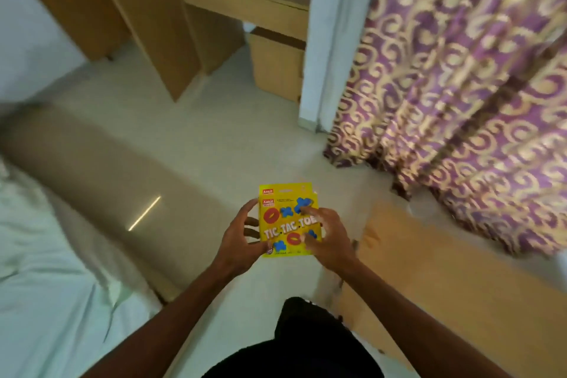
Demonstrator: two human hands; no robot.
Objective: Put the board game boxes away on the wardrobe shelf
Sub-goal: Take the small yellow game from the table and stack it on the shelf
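Step in hand: carry. Yellow Tic Tac Toe box [288,221] held in front of body, over floor [214,138], well apart from wardrobe [147,24]. Possibly second box stacked behind; cannot tell.

Left hand [242,236] grips left edge, fingers [252,221] curled round it. Right hand [329,233] holds right side, fingertips pressed on printed face.

Wardrobe doors stand open ahead, wooden shelf [245,0] visible inside. Bed [46,255] at left, curtain [460,86] at right.

Next move likely calls for walk forward, lift of box to shelf height, slide in flat, then release.
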